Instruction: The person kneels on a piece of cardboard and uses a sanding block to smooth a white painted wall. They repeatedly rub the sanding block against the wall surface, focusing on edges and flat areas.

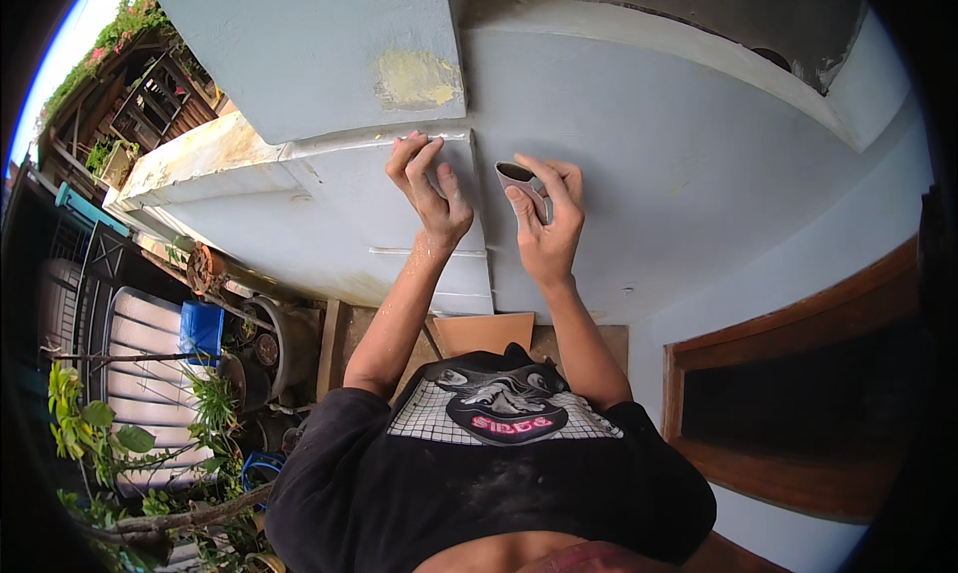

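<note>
My right hand (552,229) grips a curled piece of sandpaper (534,199) between thumb and fingers, close to the grey-blue wall. The sheet is bent into a loop, with its dark inner side showing at the top. To its left, my left hand (431,189) is raised beside the wall's corner, fingers loosely bent and apart, with nothing seen in it. Its fingertips are by a narrow ledge (339,142) with a whitish edge; whether they touch it I cannot tell. Pale dust speckles my left forearm.
A patch of yellowish filler (417,79) marks the wall block above. Potted plants, a large grey pot (297,343) and a blue container (202,328) stand at the left. A brown wooden frame (689,453) is at the right, and a tan board (486,331) lies below my hands.
</note>
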`<action>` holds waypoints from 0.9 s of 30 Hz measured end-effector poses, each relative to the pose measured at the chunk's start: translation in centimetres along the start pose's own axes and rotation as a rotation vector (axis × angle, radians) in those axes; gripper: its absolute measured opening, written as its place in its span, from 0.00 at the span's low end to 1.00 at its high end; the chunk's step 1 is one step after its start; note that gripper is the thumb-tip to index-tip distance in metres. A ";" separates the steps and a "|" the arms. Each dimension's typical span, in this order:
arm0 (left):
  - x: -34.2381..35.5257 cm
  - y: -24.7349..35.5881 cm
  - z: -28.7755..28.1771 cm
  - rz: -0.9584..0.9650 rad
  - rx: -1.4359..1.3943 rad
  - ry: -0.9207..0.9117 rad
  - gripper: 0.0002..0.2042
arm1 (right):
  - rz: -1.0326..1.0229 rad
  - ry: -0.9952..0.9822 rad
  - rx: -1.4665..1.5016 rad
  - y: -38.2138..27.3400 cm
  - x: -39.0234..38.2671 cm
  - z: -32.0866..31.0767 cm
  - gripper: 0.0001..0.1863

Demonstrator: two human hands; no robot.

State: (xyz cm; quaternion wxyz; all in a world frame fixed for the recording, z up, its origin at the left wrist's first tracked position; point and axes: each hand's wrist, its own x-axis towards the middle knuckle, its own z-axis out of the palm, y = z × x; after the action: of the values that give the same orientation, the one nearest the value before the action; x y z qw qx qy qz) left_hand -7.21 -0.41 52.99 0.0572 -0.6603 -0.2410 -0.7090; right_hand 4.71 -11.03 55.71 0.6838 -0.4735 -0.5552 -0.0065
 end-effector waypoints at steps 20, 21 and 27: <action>-3.0 9.6 -4.5 -1.197 -0.705 -0.251 0.13 | 0.580 -0.458 0.608 2.0 -2.3 -5.0 0.22; -3.0 9.8 -4.7 -1.196 -0.678 -0.231 0.13 | 0.555 -0.479 0.604 1.9 -2.7 -4.9 0.23; -3.0 10.7 -5.3 -1.257 -0.935 -0.137 0.13 | 0.611 -0.440 0.684 2.2 -1.7 -4.4 0.26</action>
State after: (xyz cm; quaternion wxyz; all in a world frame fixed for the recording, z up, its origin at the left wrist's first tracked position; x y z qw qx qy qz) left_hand -7.35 -12.70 52.88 -0.6533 -0.3979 -0.2489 -0.5941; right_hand 8.53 -13.65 53.28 0.6370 -0.3536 -0.4927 0.4759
